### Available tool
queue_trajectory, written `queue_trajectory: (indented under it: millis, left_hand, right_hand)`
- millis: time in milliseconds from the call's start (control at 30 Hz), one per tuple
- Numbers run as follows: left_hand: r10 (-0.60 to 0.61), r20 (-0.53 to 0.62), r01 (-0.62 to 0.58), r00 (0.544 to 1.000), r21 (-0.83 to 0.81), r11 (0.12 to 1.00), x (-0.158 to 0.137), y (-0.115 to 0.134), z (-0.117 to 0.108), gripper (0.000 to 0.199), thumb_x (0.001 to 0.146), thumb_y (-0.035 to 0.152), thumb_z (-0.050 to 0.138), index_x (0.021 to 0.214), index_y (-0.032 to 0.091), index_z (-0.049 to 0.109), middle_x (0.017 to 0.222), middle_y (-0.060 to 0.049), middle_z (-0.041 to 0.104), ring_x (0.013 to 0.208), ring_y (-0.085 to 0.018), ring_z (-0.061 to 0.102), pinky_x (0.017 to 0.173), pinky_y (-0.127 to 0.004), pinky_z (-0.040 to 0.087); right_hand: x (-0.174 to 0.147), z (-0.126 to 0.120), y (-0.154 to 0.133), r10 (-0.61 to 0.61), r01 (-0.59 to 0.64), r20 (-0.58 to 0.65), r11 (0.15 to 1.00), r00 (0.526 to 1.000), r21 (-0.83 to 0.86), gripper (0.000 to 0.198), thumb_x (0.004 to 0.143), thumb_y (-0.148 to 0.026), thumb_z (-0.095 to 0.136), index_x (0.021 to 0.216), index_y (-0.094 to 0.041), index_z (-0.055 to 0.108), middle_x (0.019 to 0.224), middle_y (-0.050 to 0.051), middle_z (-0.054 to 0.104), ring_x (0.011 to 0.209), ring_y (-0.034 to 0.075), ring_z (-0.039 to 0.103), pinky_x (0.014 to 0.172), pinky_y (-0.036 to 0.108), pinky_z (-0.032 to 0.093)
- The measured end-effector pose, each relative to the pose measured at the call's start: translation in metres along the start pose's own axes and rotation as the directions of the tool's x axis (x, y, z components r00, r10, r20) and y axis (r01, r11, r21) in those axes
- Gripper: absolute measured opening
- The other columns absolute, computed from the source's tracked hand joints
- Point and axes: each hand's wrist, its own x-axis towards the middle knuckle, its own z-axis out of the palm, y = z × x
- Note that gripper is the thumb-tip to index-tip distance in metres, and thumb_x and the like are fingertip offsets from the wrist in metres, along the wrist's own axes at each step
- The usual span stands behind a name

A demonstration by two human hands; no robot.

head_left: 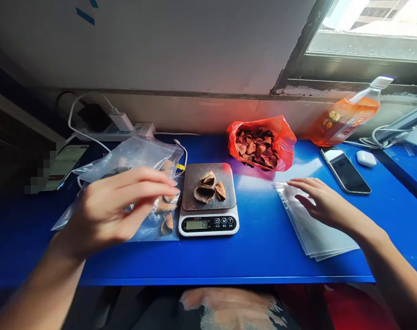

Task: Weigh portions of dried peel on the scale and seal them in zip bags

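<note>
My left hand (120, 201) hovers over clear zip bags (142, 149) that hold brown dried peel pieces (167, 224). Its fingers stretch toward the scale, and nothing shows between them. Just right of it stands a digital kitchen scale (208, 224) with its display on. On the scale's steel plate lie 3 curled, dried brown peel pieces (204, 193). My right hand (318, 201), fingers apart and holding nothing visible, is over a stack of flat clear plastic bags (318, 238). Whether it touches them I cannot tell.
Behind the scale sits an open red plastic bag (286, 142) full of dark dried pieces. To the right are a phone (346, 169), a white earbud case (365, 158) and an orange drink bottle (349, 117). A power strip (142, 130) with cables runs along the wall.
</note>
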Motion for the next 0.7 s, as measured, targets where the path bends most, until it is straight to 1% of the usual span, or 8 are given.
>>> queue_trajectory:
  millis: [33, 100, 200, 267, 333, 500, 600, 700]
  left_hand:
    - [-0.057, -0.111, 0.056, 0.992, -0.011, 0.998, -0.015, 0.008, 0.002, 0.045, 0.077, 0.004, 0.060, 0.103, 0.037, 0.075, 0.097, 0.005, 0.075, 0.079, -0.018, 0.071, 0.063, -0.031, 0.058]
    - [-0.215, -0.258, 0.209, 0.942, -0.054, 0.977, -0.042, 0.024, 0.011, 0.042, 0.076, 0.004, 0.060, 0.096, 0.038, 0.076, 0.092, 0.007, 0.075, 0.075, -0.019, 0.070, 0.061, -0.034, 0.057]
    - [-0.421, -0.471, 0.397, 0.775, -0.155, 0.905, -0.072, 0.039, 0.028, 0.038, 0.076, 0.007, 0.062, 0.090, 0.039, 0.077, 0.089, 0.008, 0.074, 0.073, -0.022, 0.066, 0.056, -0.039, 0.053]
    - [-0.472, -0.516, 0.440, 0.715, -0.192, 0.877, -0.083, 0.040, 0.036, 0.035, 0.076, 0.007, 0.063, 0.089, 0.036, 0.077, 0.088, 0.006, 0.074, 0.074, -0.022, 0.065, 0.054, -0.038, 0.052]
    - [-0.452, -0.506, 0.425, 0.735, -0.177, 0.888, -0.087, 0.037, 0.039, 0.033, 0.077, 0.005, 0.063, 0.090, 0.032, 0.076, 0.087, 0.005, 0.073, 0.074, -0.021, 0.064, 0.052, -0.035, 0.051]
    - [-0.345, -0.385, 0.352, 0.856, -0.055, 0.934, -0.078, 0.028, 0.040, 0.030, 0.082, 0.004, 0.059, 0.092, 0.029, 0.073, 0.088, 0.003, 0.072, 0.077, -0.019, 0.066, 0.063, -0.034, 0.055]
    - [-0.307, -0.343, 0.310, 0.888, -0.049, 0.950, -0.067, 0.026, 0.046, 0.026, 0.085, 0.003, 0.056, 0.093, 0.024, 0.070, 0.089, 0.002, 0.071, 0.081, -0.016, 0.067, 0.070, -0.031, 0.056]
    - [-0.284, -0.291, 0.284, 0.913, -0.046, 0.958, -0.062, 0.025, 0.051, 0.026, 0.087, 0.001, 0.054, 0.093, 0.022, 0.069, 0.091, 0.001, 0.071, 0.086, -0.015, 0.067, 0.078, -0.029, 0.055]
  right_hand:
    - [-0.007, 0.009, 0.003, 0.003, -0.002, 0.028, 1.000, 1.000, -0.014, 0.034, 0.091, -0.023, 0.051, 0.124, -0.022, 0.060, 0.124, 0.014, 0.066, 0.108, 0.029, 0.063, 0.090, 0.045, 0.054]
    - [-0.014, 0.023, 0.009, 0.025, -0.025, 0.007, 0.998, 1.000, -0.051, 0.041, 0.090, -0.022, 0.050, 0.130, -0.022, 0.056, 0.130, 0.014, 0.063, 0.114, 0.032, 0.060, 0.094, 0.049, 0.052]
    - [-0.012, 0.033, 0.016, 0.062, -0.066, -0.053, 0.994, 0.997, -0.082, 0.041, 0.089, -0.024, 0.051, 0.129, -0.023, 0.056, 0.124, 0.013, 0.066, 0.108, 0.032, 0.059, 0.093, 0.051, 0.050]
    - [-0.008, 0.036, 0.019, 0.076, -0.085, -0.094, 0.992, 0.993, -0.097, 0.039, 0.089, -0.025, 0.051, 0.127, -0.023, 0.057, 0.115, 0.012, 0.067, 0.102, 0.032, 0.059, 0.091, 0.052, 0.049]
    - [-0.003, 0.039, 0.021, 0.089, -0.105, -0.143, 0.989, 0.986, -0.108, 0.035, 0.089, -0.027, 0.050, 0.123, -0.022, 0.060, 0.107, 0.013, 0.067, 0.098, 0.032, 0.059, 0.087, 0.052, 0.050]
    - [0.001, 0.045, 0.021, 0.154, -0.188, -0.295, 0.978, 0.943, -0.090, 0.033, 0.086, -0.024, 0.052, 0.117, -0.023, 0.063, 0.103, 0.016, 0.063, 0.091, 0.032, 0.060, 0.080, 0.049, 0.051]
    - [-0.001, 0.043, 0.017, 0.197, -0.231, -0.340, 0.971, 0.920, -0.062, 0.035, 0.086, -0.022, 0.051, 0.119, -0.024, 0.062, 0.106, 0.016, 0.061, 0.094, 0.032, 0.060, 0.078, 0.048, 0.053]
    - [-0.001, 0.041, 0.014, 0.199, -0.239, -0.348, 0.968, 0.916, -0.075, 0.033, 0.087, -0.022, 0.050, 0.117, -0.021, 0.062, 0.105, 0.017, 0.064, 0.093, 0.032, 0.061, 0.074, 0.045, 0.055]
